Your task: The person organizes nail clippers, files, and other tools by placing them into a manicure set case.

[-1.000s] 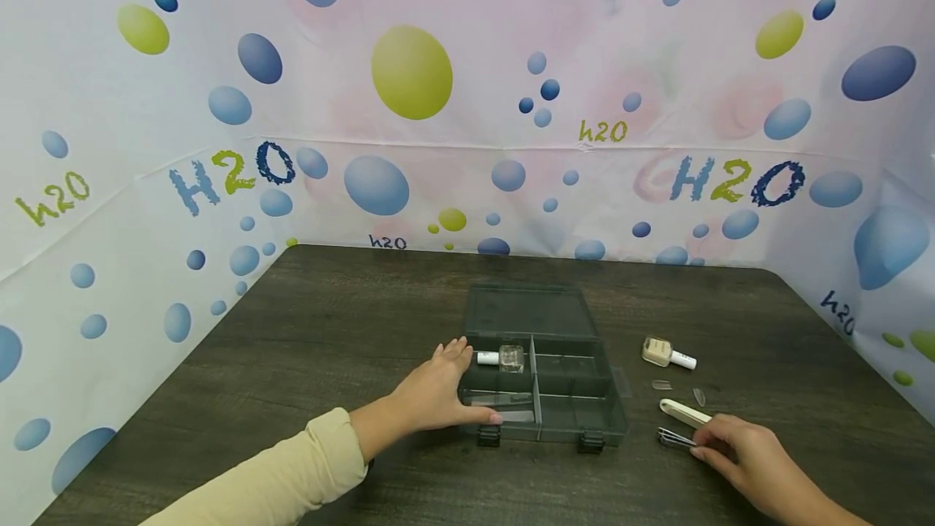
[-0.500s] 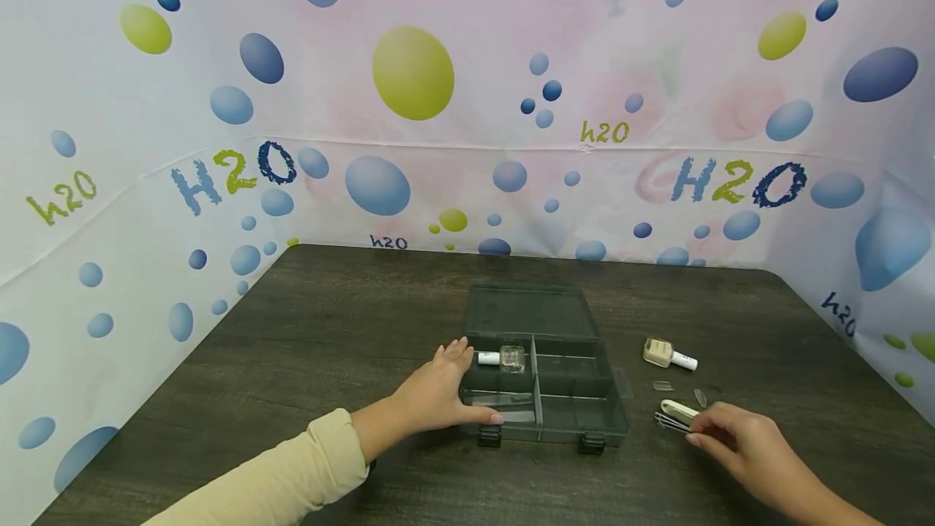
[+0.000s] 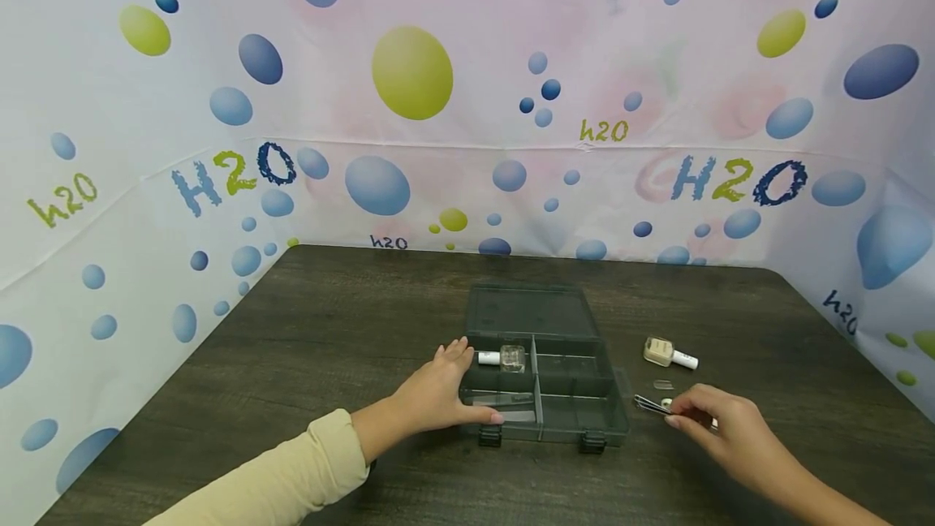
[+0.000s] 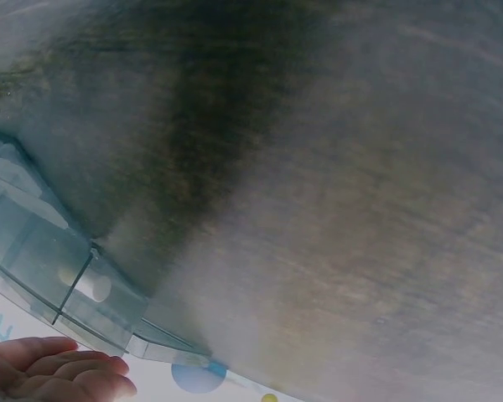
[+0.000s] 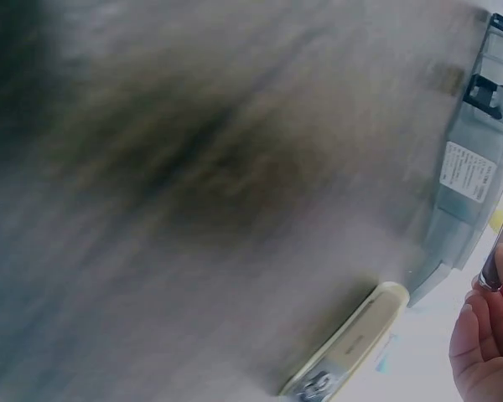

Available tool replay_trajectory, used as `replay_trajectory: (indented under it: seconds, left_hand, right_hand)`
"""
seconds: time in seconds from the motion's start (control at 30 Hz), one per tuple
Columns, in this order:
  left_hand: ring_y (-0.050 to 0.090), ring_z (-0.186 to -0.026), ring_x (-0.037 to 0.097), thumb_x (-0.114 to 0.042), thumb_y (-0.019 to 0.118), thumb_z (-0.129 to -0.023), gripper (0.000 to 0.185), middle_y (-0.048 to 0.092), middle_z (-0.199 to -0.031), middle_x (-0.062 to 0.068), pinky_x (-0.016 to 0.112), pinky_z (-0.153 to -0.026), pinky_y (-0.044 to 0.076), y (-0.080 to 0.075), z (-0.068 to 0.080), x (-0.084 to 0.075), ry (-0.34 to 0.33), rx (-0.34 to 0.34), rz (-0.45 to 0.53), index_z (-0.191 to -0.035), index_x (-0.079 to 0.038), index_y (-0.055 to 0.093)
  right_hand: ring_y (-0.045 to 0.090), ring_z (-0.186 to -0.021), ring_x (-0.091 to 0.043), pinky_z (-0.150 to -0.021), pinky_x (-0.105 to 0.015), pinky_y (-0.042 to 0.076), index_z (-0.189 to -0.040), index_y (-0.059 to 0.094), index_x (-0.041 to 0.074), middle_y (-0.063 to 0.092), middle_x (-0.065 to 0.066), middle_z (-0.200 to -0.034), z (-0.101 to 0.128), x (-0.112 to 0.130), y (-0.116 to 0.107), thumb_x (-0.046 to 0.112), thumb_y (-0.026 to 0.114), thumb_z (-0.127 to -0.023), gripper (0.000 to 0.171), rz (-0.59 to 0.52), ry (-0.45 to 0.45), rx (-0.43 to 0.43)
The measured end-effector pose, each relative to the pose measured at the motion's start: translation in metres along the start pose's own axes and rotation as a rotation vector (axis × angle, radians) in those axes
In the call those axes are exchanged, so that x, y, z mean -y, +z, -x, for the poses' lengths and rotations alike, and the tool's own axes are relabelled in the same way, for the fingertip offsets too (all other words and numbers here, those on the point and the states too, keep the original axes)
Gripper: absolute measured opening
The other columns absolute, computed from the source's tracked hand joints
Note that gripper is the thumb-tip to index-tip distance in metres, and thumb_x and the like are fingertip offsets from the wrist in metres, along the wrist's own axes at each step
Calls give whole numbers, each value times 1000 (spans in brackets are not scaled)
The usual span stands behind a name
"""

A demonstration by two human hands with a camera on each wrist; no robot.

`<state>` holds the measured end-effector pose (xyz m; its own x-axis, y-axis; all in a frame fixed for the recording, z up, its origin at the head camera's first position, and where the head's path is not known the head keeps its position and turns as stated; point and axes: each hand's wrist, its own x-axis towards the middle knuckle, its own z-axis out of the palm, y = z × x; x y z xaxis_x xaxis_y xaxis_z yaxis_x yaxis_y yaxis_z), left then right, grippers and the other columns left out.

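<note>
Right fingers (image 3: 692, 399) pinch 1 metal nail clipper (image 3: 649, 404); left fingers (image 3: 456, 354), spread wide, touch the divided box (image 3: 562, 432).

Reading from my end: large "H2O" three times on the backdrop (image 3: 482, 124), each in blues and green, the topmost clipped by the head view's edge. Smaller "h2O" four times there, two green, two dark blue. White sticker (image 5: 467, 172) on the box (image 5: 451, 230): printed lines, too small for me. Cream tool (image 5: 360, 331): faint marking, illegible.
</note>
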<state>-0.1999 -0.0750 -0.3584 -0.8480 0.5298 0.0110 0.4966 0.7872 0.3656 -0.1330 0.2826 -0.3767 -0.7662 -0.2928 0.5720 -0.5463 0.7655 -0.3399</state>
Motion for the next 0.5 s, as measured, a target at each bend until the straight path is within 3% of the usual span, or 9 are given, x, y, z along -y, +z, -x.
replay_trajectory:
  seconds: [0.5]
  left_hand:
    - [31, -135, 43, -60, 68, -73, 98, 29, -148, 25, 54, -105, 35, 1, 0, 0, 3, -6, 2, -138, 7, 39]
  right_hand:
    - [43, -63, 8, -50, -14, 39, -75, 64, 17, 54, 16, -71, -25, 10, 17, -3, 75, -68, 24, -60, -62, 1]
